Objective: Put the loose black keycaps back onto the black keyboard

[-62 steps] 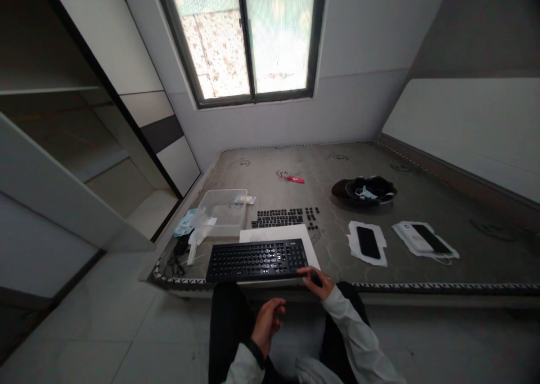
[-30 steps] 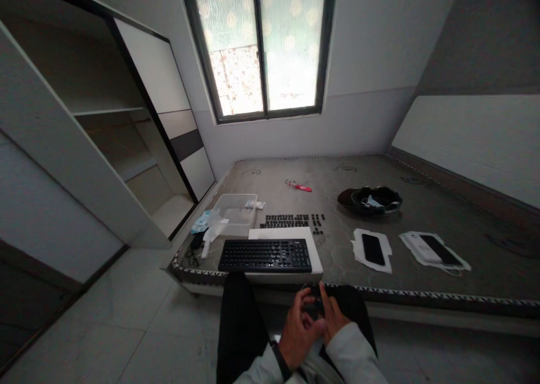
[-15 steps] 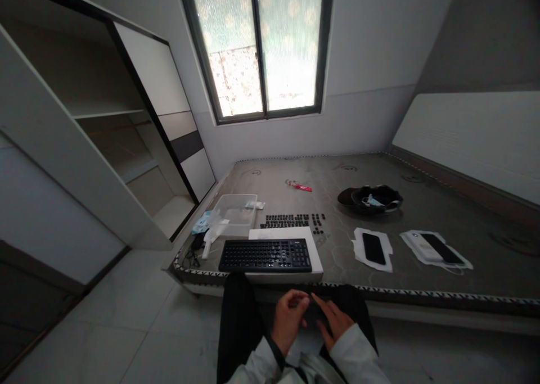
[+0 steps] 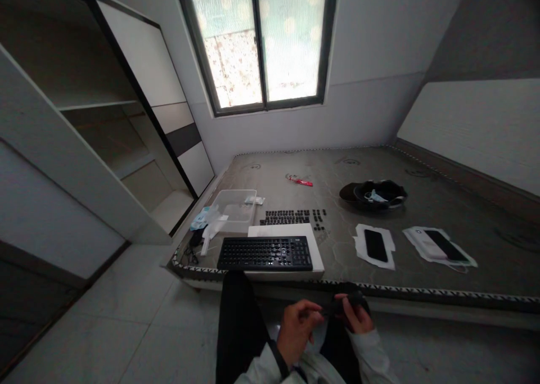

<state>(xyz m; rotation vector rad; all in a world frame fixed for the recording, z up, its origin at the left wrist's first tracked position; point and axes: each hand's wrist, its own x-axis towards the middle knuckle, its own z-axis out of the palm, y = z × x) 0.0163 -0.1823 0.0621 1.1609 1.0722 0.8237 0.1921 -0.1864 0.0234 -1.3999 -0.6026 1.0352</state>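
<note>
Below the bed's front edge, over my lap, my left hand (image 4: pixel 298 326) is closed in a pinch, its fingertips turned to the right. My right hand (image 4: pixel 355 315) is a short way to the right with its fingers curled closed. Something dark lies between and around the fingertips, but against the black trousers I cannot make out what it is. Just beyond the hands, a black keyboard (image 4: pixel 264 253) with some keycaps gone rests on a white box (image 4: pixel 317 254). Loose black keycaps (image 4: pixel 287 217) lie in rows behind it.
On the bed (image 4: pixel 274 170), a clear plastic bin (image 4: pixel 236 209) stands at left near a blue-and-white packet (image 4: pixel 199 218) and a dark cable (image 4: pixel 192 253). A red tool (image 4: pixel 301 181) lies farther back. Rightward are a black cap (image 4: pixel 374 195) and two phones (image 4: pixel 375 245) on white sheets.
My hands have moved apart, the right one going rightward and its fingers curling in. The left has tipped over into a pinch. The view has shifted slightly; the keyboard and keycaps stay put.
</note>
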